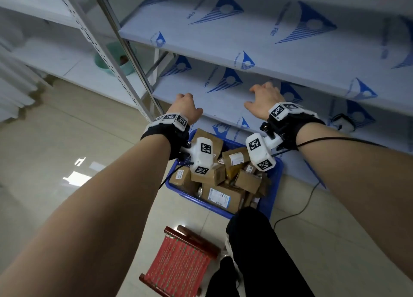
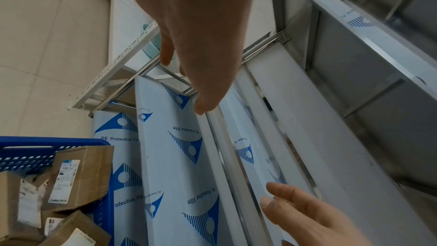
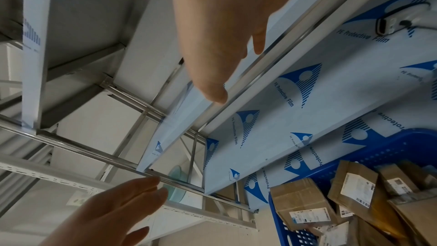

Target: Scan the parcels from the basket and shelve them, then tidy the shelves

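My left hand [image 1: 183, 105] and right hand [image 1: 263, 100] reach out spread and empty over the film-covered white metal shelf [image 1: 214, 100], which is bare; the brown cardboard parcels [image 1: 220, 173] all sit in the blue plastic basket [image 1: 276, 173] below, so I judge shelving hasn't begun.

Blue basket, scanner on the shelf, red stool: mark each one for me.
blue basket [image 1: 276, 176], head view, bare right rim.
scanner [image 1: 342, 122], head view, middle of its body on the lower shelf.
red stool [image 1: 176, 267], head view, woven seat centre.
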A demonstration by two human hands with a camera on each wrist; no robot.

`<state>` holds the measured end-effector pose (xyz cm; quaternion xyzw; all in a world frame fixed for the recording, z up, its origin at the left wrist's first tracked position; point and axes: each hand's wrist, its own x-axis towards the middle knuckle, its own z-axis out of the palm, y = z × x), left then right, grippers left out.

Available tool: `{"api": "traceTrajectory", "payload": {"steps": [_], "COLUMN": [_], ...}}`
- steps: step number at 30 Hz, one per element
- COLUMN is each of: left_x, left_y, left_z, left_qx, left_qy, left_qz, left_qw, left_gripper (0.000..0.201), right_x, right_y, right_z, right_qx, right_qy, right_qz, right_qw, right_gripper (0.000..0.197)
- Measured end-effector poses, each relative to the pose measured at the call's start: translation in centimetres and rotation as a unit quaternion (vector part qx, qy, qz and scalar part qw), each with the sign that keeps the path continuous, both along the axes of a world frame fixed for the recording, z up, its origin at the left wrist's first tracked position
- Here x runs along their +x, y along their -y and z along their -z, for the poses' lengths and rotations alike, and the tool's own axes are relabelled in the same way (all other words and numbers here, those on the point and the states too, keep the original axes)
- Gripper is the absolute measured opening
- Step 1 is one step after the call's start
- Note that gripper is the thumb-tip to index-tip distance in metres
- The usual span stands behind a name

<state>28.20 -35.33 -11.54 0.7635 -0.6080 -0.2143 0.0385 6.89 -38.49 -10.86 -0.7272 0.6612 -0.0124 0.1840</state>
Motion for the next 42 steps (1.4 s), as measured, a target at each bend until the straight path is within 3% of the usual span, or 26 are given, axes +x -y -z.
{"api": "traceTrajectory", "payload": {"steps": [12, 18, 34, 42], "left_x": [1.9, 0.1, -4.7, -3.3], "left_y": [1.8, 3.8, 9.1, 13.2], "left_z": [2.2, 3.1, 4.8, 9.3], "left_qx": [-0.009, 0.015, 0.054, 0.075], "left_qy": [-0.018, -0.013, 0.011, 0.029], "left_qz": [-0.020, -0.025, 0.026, 0.085], "left_qw": [1.000, 0.999, 0.998, 0.993], "left_gripper": [0.053, 0.055, 0.054, 0.052], "right_x": [2.7, 0.9, -3.1, -0.9], "right_y": [2.7, 4.4, 9.4, 11.8], "right_z": [2.9, 4.5, 5.9, 10.1], "right_qx": [0.023, 0.045, 0.042, 0.058], "right_qy": [0.001, 0.008, 0.040, 0.051], "right_qz": [-0.019, -0.013, 0.009, 0.058], "right_qw": [1.000, 0.999, 0.998, 0.995], "right_gripper": [0.049, 0.049, 0.047, 0.048]}}
